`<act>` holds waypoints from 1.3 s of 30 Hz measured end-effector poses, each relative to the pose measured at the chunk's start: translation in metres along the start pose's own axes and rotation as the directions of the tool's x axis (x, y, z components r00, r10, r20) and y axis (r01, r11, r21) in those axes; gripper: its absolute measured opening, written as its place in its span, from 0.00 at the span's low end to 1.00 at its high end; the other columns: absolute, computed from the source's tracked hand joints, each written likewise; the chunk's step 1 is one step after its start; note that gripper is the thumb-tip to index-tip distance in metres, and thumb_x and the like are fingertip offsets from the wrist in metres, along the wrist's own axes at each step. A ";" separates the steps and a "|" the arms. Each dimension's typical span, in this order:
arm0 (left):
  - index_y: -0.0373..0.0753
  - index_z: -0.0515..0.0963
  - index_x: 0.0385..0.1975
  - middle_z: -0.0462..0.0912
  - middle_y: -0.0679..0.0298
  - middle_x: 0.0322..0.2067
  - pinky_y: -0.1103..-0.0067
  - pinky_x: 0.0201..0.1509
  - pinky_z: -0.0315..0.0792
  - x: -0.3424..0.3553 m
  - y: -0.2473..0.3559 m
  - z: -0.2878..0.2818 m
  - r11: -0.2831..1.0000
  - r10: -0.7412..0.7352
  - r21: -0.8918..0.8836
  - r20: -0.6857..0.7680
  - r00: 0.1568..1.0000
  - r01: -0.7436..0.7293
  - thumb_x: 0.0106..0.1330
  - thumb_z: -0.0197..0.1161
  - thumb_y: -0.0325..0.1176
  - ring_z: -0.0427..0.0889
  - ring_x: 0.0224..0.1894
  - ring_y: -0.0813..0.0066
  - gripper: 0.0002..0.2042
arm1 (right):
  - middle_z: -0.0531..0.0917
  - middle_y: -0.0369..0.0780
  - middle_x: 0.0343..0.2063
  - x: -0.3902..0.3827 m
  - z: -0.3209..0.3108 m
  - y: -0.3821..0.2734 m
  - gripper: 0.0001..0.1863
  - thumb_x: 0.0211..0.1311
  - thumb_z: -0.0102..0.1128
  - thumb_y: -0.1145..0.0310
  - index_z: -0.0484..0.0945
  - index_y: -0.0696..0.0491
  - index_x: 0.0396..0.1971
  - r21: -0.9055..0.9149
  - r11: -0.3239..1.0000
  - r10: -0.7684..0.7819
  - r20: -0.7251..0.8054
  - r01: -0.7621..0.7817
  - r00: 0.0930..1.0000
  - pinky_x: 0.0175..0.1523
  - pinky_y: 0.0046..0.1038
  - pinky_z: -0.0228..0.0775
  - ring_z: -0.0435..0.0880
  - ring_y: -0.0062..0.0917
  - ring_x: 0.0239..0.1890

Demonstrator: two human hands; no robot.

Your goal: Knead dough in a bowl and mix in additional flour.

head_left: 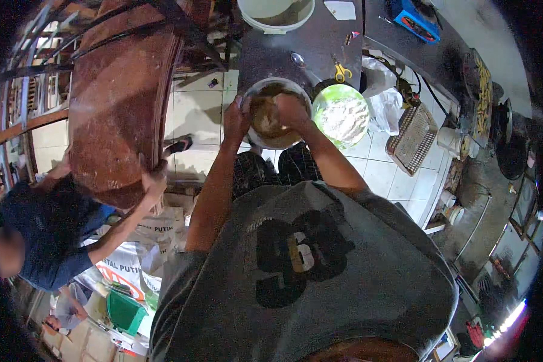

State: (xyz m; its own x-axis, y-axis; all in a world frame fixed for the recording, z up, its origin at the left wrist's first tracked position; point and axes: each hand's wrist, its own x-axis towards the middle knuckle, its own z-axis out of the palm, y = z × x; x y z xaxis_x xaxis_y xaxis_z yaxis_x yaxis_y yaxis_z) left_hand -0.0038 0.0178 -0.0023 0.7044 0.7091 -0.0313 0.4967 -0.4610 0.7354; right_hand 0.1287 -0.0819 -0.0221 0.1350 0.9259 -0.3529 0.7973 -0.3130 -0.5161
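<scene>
Mostly hidden: the fingertips of your right hand [291, 111], down inside the round bowl [282, 143], so can't tell if they're closed on the brown mixture [260, 117] or just pushing into it; fingers look curled in, details blurred. Mixture lies under and around that hand, showing best to its left; bowl sits right between your two hands. Your left hand [238, 117] is against the bowl's left rim, fingers along the outside; can't see how far they wrap, so grip unclear. Bowl's underside is out of sight, and whatever bears it near your knees can't be made out. Just right of the bowl, a green-rimmed plate [348, 145] of white powder [342, 117], well lit, with your right forearm near its left edge. Beyond, on the dark table [262, 57]: a spoon [298, 59], yellow scissors [342, 73], and a large white bucket [277, 28] cut off by the top edge. Clear plastic bag [385, 108] right of the plate, contents hard to read. Over left, a co-worker's hand [155, 181] is at a brown board stack [117, 108]; outer edges go dark and warped.
</scene>
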 end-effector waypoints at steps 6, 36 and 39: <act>0.32 0.69 0.38 0.74 0.44 0.32 0.64 0.39 0.67 0.008 0.001 0.002 0.992 -0.105 -0.068 0.018 0.994 0.106 0.60 0.48 0.38 0.73 0.36 0.47 0.15 | 0.77 0.44 0.28 -0.014 -0.010 -0.015 0.18 0.42 0.56 0.54 0.75 0.52 0.30 -0.202 0.966 -0.152 0.054 0.159 0.987 0.42 0.37 0.66 0.75 0.39 0.33; 0.28 0.64 0.43 0.72 0.43 0.35 0.64 0.38 0.67 -0.047 0.008 0.008 0.981 -0.128 -0.171 -0.201 0.971 0.094 0.57 0.54 0.36 0.73 0.36 0.47 0.20 | 0.73 0.53 0.34 0.011 0.028 -0.021 0.18 0.50 0.50 0.66 0.69 0.63 0.37 -0.123 0.944 0.240 -0.383 -0.306 0.892 0.45 0.39 0.63 0.72 0.44 0.40; 0.28 0.62 0.46 0.73 0.43 0.33 0.63 0.39 0.67 -0.044 0.003 0.008 0.907 0.121 0.421 -0.209 0.970 -0.022 0.54 0.55 0.34 0.73 0.35 0.46 0.22 | 0.73 0.55 0.33 -0.036 -0.020 -0.052 0.16 0.49 0.52 0.66 0.70 0.63 0.34 0.074 0.979 -0.185 -0.066 0.190 0.980 0.44 0.39 0.65 0.74 0.42 0.39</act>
State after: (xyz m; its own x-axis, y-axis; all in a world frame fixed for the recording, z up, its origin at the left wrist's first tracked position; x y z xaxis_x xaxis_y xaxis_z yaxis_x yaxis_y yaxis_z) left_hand -0.0290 -0.0187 -0.0046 0.6374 0.7440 0.2005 0.6480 -0.6584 0.3830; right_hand 0.0944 -0.0947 0.0330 0.0238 0.9798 -0.1987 0.7627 -0.1463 -0.6300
